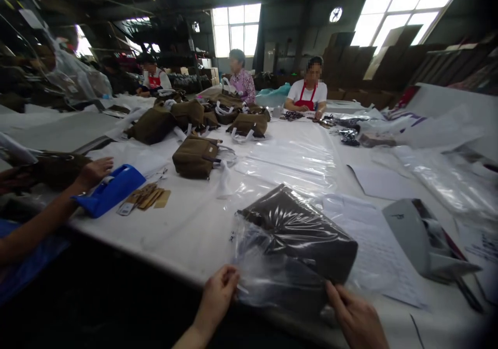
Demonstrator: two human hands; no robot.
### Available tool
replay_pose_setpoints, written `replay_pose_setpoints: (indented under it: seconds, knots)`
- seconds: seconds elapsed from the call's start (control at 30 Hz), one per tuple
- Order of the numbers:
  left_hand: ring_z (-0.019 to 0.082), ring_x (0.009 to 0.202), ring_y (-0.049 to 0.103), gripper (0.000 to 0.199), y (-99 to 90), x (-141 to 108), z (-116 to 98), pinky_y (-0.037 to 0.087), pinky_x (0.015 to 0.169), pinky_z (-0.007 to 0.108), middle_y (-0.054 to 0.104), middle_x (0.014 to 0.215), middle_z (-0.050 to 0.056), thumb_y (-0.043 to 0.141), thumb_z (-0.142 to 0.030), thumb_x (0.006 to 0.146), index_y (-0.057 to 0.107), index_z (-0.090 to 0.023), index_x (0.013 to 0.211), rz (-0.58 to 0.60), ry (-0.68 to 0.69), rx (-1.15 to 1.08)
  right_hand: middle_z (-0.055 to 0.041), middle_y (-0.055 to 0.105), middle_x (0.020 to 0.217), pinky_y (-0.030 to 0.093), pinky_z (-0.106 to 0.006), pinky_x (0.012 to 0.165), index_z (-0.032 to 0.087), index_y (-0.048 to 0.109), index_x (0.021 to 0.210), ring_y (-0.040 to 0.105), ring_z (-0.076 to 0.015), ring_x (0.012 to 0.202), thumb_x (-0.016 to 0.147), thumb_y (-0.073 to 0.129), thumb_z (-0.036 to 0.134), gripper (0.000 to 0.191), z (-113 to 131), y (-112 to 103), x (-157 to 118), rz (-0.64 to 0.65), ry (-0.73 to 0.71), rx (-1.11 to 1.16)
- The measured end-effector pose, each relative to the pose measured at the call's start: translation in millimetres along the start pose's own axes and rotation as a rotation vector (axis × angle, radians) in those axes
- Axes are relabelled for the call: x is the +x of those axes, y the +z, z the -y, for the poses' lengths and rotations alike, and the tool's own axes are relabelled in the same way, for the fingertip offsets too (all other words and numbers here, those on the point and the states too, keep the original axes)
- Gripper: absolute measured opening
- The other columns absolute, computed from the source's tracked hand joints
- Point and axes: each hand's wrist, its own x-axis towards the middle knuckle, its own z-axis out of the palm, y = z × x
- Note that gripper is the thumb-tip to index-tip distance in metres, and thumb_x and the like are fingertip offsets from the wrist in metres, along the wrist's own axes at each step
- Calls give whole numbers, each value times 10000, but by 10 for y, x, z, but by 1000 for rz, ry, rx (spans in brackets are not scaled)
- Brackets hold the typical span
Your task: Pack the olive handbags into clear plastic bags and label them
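In front of me on the white table lies a dark bag (295, 224) inside a clear plastic bag (257, 276), its loose end toward me. My left hand (220, 289) pinches the left edge of that plastic. At the lower right corner of the wrapped bag, my right hand (354, 312) has thumb and fingers closed on the plastic; the fingertips are partly hidden. A grey tape dispenser (412, 235) stands to the right, on top of printed sheets (373, 255).
A co-worker's hand (95, 172) reaches by a blue tape dispenser (112, 191) at left, near several tan tags (151, 197). Brown bags (196, 156) are gathered farther back. Plastic sleeves (288, 157) lie across the middle. Other people sit at the far side.
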Motion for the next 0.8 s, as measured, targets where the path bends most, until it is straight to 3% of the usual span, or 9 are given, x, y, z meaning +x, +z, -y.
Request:
replay_pose_setpoints:
  seconds: [0.13,0.2,0.3,0.37,0.43,0.5,0.63,0.7,0.8]
  knots:
    - [142,441,532,359,-35,69,121,435,461,248,531,541,-39,513,-488,798,551,-144,894,43,-110,-39,0,596,555,397,-239,494,230,615,667,596,-162,525,906,309,567,515,69,20,86,44,-5,-60]
    - [162,500,585,313,-64,3,81,480,505,274,592,609,-6,491,-429,833,555,-146,951,-54,-15,58,9,550,510,377,-234,479,218,584,616,557,-141,473,914,307,558,530,88,19,59,-3,-31,-120]
    - [205,849,647,216,-38,-138,-197,525,746,327,668,916,66,485,-240,857,560,-190,1054,-261,548,332,17,504,480,359,-228,459,201,594,610,504,-111,415,943,277,508,553,120,11,44,-59,-158,-205]
    - [222,1108,553,340,76,-161,-438,449,944,371,640,1107,66,486,-139,838,540,-217,1164,-172,998,566,14,516,498,335,-230,436,196,651,697,489,-99,399,972,238,424,546,132,5,68,-94,-330,-292]
    - [238,1247,431,419,251,-79,-601,309,1075,417,584,1239,60,489,-174,851,484,-194,1270,-38,1221,795,9,546,536,310,-237,417,210,683,796,495,-94,405,988,186,309,543,120,-3,100,-129,-512,-383]
    - [264,1306,344,453,428,88,-617,160,1131,447,518,1322,73,479,-312,881,465,-133,1297,-75,1223,971,13,553,539,302,-235,403,221,686,800,499,-89,404,987,195,273,528,86,-26,118,-143,-590,-418]
    - [294,1340,266,566,604,404,-348,-8,1135,472,435,1391,75,427,-488,882,464,-111,1302,-173,1104,1105,-9,615,633,402,-210,479,189,658,796,560,-105,496,940,405,369,343,89,-141,123,-236,-514,-346]
    - [295,1354,231,588,612,459,-231,-24,1133,470,392,1420,66,414,-502,882,434,-117,1325,-156,1085,1121,-66,669,879,469,-250,688,175,641,953,630,-164,750,891,511,330,212,204,-183,155,-325,-618,-297]
    - [291,1366,196,596,595,447,-193,4,1135,466,367,1435,61,416,-498,883,403,-121,1345,-149,1075,1134,-75,565,1235,360,-384,969,234,595,1128,499,-264,1140,833,581,333,312,452,-114,287,-283,-841,-297]
